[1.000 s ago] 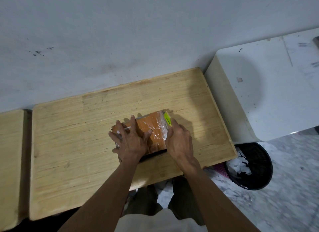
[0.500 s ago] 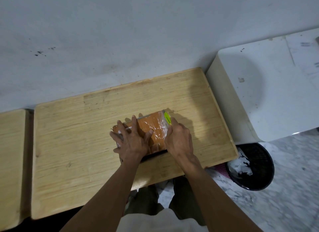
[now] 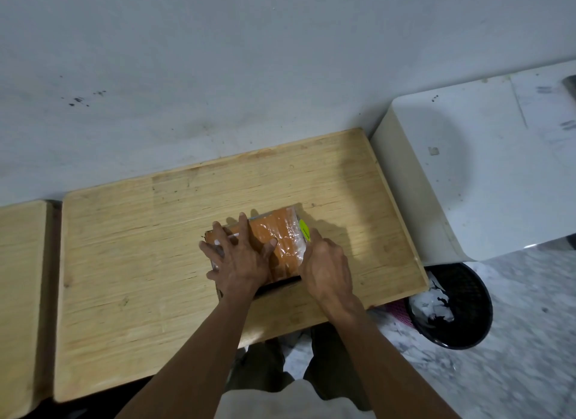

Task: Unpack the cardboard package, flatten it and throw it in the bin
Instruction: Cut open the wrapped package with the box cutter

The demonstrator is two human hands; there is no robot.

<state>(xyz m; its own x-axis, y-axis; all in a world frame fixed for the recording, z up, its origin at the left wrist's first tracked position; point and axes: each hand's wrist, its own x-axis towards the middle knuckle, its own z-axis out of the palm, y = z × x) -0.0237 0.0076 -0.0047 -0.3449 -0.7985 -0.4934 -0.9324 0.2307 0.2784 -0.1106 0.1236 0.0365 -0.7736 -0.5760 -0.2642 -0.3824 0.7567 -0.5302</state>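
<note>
Round black mesh bin [image 3: 467, 306] sits on the marble floor, near right. On the pale, grainy wooden table [image 3: 140, 262] lies the package [image 3: 282, 247], boxy and orange under shiny crinkly plastic. Left hand [image 3: 241, 258] lies flat on it, fingers spread; right hand [image 3: 325, 267] curls round its right edge. Smooth white cabinet [image 3: 486, 181] far right.

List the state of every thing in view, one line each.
Package: on the table, wrapped in clear plastic, not yet unpacked or flattened.
Left hand: flat on the package, fingers spread.
Right hand: against the package's right edge; grip hidden.
Bin: on the floor by the table's right corner, open, some waste inside.
Table: bare but for the package.
</note>
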